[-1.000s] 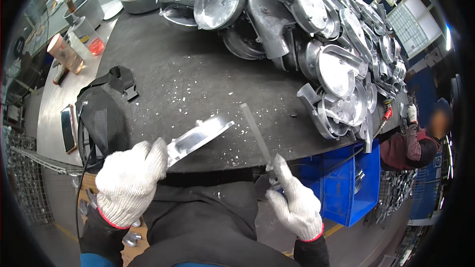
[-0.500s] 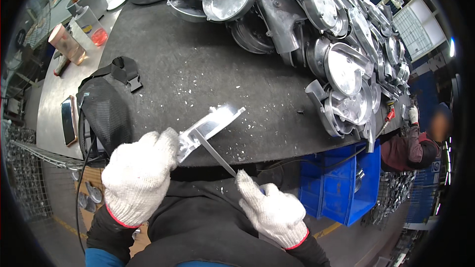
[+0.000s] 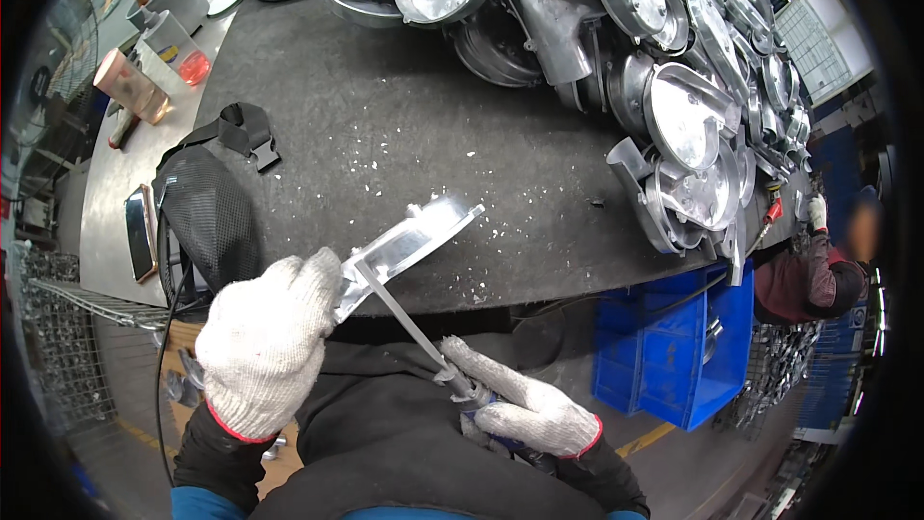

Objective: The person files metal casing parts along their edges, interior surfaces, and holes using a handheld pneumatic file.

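The left hand [image 3: 268, 342], in a white knit glove with a red cuff edge, is gripping the near end of a flat silvery metal casting [image 3: 409, 243], fingers wrapped fully round it. The casting is jutting up and to the right from the fist, its far end hanging over the near edge of the dark surface [image 3: 385, 125]. The right hand [image 3: 525, 409], gloved the same way, is closing round the blue-handled end of a long slim metal file [image 3: 404, 313], with the forefinger lying along its shaft. The file is running up and to the left from that hand, and its tip is touching the casting just beside the left fist.

Small pale metal chips [image 3: 438, 169] are lying scattered on the surface beyond the casting. A heap of silvery cast housings [image 3: 616, 48] is crowding the far and right parts of the surface. A black mesh bag [image 3: 207, 212] with a strap and buckle is sitting at the left edge, and a phone [image 3: 140, 231] is lying flat just left of it. Farther left, a copper-coloured box [image 3: 130, 87] is lying tilted near a clear cup with a red bottom [image 3: 178, 43]. A blue plastic crate [image 3: 679, 351] is standing on the floor below the right edge. At far right another person's gloved hand [image 3: 816, 212] is resting at the surface.
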`<action>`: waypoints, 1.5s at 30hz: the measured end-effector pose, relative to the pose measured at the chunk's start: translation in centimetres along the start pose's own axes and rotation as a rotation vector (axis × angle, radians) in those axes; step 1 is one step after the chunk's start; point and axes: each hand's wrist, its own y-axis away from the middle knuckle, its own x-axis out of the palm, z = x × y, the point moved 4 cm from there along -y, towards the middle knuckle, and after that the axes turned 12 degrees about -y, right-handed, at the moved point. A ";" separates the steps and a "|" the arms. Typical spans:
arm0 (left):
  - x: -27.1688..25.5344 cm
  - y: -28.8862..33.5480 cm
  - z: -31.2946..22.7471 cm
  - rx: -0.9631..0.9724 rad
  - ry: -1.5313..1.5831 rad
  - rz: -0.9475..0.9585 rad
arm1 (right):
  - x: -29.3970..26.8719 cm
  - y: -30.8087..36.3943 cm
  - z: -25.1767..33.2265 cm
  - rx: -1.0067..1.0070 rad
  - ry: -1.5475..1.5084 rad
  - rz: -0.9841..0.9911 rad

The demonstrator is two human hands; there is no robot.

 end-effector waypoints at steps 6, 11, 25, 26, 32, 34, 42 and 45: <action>-0.1 0.2 -0.1 0.000 -0.047 0.027 | -0.8 -0.2 -0.5 0.066 -0.028 0.031; 0.0 0.2 0.0 -0.010 -0.062 0.022 | -0.1 0.4 0.4 -0.180 0.543 0.043; -0.2 0.0 -0.1 -0.018 -0.074 0.009 | 2.4 1.4 2.2 -0.427 1.602 -0.416; -0.2 0.1 0.0 -0.034 -0.062 0.026 | 2.2 1.4 2.0 -0.387 1.546 -0.419; -0.2 0.7 -0.2 -0.079 -0.057 0.035 | 1.5 1.0 2.1 -0.244 1.373 -0.281; -0.1 0.9 -0.1 -0.124 -0.030 0.103 | 1.2 1.1 2.2 -0.157 1.375 -0.284; 1.0 2.8 0.4 -0.054 0.066 -0.060 | -0.2 0.3 1.1 -0.129 0.522 0.067; 1.2 3.6 0.7 -0.086 0.118 -0.024 | -1.1 -1.5 -2.1 0.100 0.067 0.211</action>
